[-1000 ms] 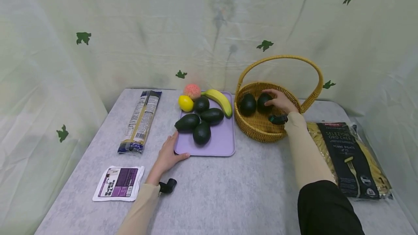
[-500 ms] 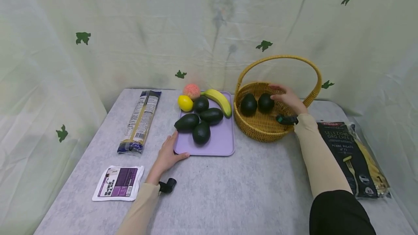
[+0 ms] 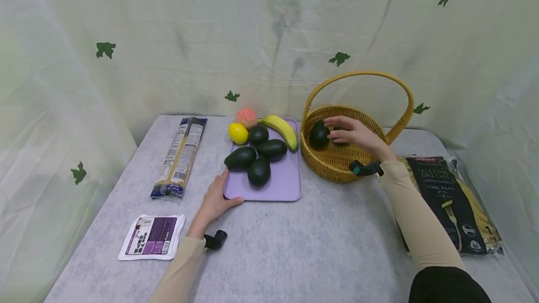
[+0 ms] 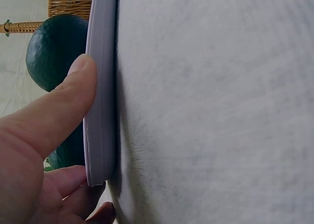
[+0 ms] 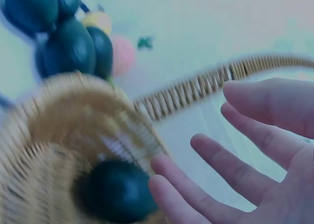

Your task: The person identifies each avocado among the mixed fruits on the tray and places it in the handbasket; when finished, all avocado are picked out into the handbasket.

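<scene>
My left hand (image 3: 215, 201) holds the near left corner of a lilac tray (image 3: 287, 186), thumb along the front rim and fingers round the left side. Several dark green avocados lie on the tray, the nearest avocado (image 3: 258, 172) beside its front edge. A banana (image 3: 283, 130) lies along the tray's far right side. My right hand (image 3: 359, 135) is over a wicker basket (image 3: 326, 169), fingers apart and gripping nothing. One avocado (image 3: 318, 135) shows left of the fingertips inside the basket; a second is mostly hidden beneath the hand. In the right wrist view an avocado (image 5: 117, 192) lies below the fingers.
A lemon (image 3: 238, 133) and a pinkish round fruit (image 3: 246, 118) sit at the tray's back left. Left are a long blue-ended packet (image 3: 178, 158) and a white-and-purple pouch (image 3: 152, 237). A penne bag (image 3: 448, 205) lies right. The basket's tall handle (image 3: 358, 75) arches above it.
My right hand drew back right from the second basket avocado, then swung left over it, covering most of it. My left hand has stayed at the tray corner.
</scene>
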Action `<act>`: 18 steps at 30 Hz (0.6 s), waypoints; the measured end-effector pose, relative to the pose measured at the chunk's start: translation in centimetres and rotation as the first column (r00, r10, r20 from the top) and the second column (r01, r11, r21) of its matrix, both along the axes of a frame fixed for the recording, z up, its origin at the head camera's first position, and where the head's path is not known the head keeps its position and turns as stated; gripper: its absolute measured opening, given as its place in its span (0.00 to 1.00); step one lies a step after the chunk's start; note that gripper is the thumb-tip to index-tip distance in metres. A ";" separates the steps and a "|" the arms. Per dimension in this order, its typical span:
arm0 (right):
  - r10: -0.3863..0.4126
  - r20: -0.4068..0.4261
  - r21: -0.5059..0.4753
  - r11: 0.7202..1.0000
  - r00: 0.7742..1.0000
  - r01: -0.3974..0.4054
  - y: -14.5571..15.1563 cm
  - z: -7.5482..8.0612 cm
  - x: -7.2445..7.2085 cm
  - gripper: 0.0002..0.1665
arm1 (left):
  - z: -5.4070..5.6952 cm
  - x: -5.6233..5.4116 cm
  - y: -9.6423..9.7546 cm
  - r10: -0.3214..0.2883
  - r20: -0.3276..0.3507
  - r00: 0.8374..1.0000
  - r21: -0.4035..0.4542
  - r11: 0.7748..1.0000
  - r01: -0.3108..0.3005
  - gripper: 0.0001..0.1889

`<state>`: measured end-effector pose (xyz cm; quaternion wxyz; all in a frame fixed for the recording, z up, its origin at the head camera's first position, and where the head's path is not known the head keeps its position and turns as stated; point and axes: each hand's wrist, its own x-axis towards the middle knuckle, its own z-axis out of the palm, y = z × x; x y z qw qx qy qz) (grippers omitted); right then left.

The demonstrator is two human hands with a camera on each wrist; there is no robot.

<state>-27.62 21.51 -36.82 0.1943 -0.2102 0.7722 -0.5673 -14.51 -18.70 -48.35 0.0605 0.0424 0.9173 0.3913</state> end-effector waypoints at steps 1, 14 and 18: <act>0.016 -0.006 0.000 1.000 1.000 -0.016 -0.4 0.0 0.3 0.29 | 0.0 0.0 0.0 -0.001 0.002 1.000 0.001 1.000 0.001 0.51; 0.181 0.008 0.007 0.984 0.984 -0.181 -6.0 -1.0 2.7 0.29 | 0.0 0.0 0.0 -0.001 -0.003 1.000 0.004 1.000 0.001 0.51; 0.251 -0.027 0.082 0.965 0.968 -0.248 -8.3 -2.0 3.2 0.30 | 0.0 0.1 0.0 0.004 -0.004 1.000 0.003 1.000 -0.004 0.51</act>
